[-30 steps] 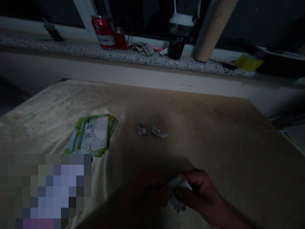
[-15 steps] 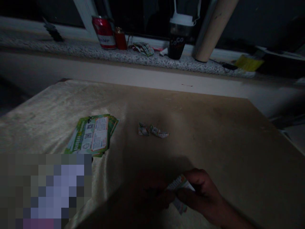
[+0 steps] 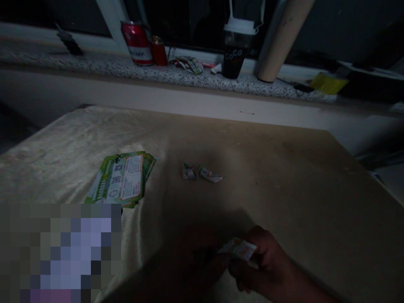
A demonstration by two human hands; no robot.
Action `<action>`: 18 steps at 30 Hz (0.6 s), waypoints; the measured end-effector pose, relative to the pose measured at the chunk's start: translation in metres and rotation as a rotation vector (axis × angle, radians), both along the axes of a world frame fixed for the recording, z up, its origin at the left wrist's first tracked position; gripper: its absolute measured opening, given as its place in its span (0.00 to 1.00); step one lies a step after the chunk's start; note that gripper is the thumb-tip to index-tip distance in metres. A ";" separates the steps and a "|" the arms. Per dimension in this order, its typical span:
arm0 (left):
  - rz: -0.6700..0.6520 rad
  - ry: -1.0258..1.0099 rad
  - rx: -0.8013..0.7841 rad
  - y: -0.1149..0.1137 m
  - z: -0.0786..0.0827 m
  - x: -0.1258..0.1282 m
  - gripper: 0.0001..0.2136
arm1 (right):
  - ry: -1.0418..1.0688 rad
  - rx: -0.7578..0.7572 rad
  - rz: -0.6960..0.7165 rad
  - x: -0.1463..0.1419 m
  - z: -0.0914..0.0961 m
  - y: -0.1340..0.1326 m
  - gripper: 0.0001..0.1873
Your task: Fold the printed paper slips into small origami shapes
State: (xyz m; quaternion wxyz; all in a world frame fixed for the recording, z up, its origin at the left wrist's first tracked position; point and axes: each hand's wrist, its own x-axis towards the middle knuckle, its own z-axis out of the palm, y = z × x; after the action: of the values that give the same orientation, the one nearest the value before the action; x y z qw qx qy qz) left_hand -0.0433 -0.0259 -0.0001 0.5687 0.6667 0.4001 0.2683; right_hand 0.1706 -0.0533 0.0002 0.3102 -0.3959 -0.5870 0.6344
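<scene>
Both my hands are close together low in the view, around a small folded printed paper [image 3: 238,248]. My right hand [image 3: 265,269] pinches its right side between thumb and fingers. In deep shadow, my left hand [image 3: 210,263] grips the paper's left end, its fingers only dimly visible. Farther up the table lie two small folded pieces of the same kind of printed paper [image 3: 211,174], side by side. To the left rests a stack of green printed leaflets [image 3: 126,179] with QR codes.
The table [image 3: 299,181] has a pale cloth over its left side. A blurred-out patch covers the lower left. Along the granite windowsill [image 3: 205,80] stand a red can [image 3: 137,44], a lighter [image 3: 158,50], a lidded cup [image 3: 235,50] and a cardboard tube [image 3: 284,42].
The paper in my hands has been folded or turned flatter, its lower part no longer hanging below my right thumb. My right thumb has shifted slightly left and down.
</scene>
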 end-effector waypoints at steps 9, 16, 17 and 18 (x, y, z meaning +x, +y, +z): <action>-0.220 -0.263 -0.080 0.011 0.018 0.012 0.22 | 0.087 -0.091 -0.107 -0.002 0.001 0.001 0.12; -0.215 -0.183 -0.158 0.008 0.012 0.004 0.25 | 0.225 -0.130 -0.059 0.003 -0.003 0.000 0.18; -0.220 -0.170 -0.144 0.008 0.012 0.003 0.25 | 0.249 -0.145 -0.059 0.003 -0.004 -0.001 0.19; -0.225 -0.170 -0.131 0.007 0.012 0.003 0.25 | 0.264 -0.155 -0.065 0.004 -0.005 -0.002 0.20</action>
State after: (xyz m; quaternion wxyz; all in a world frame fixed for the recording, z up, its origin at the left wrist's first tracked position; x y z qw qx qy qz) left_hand -0.0403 -0.0185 0.0119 0.6694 0.6437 0.2896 0.2317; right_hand 0.1744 -0.0549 -0.0046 0.3735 -0.3506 -0.4772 0.7140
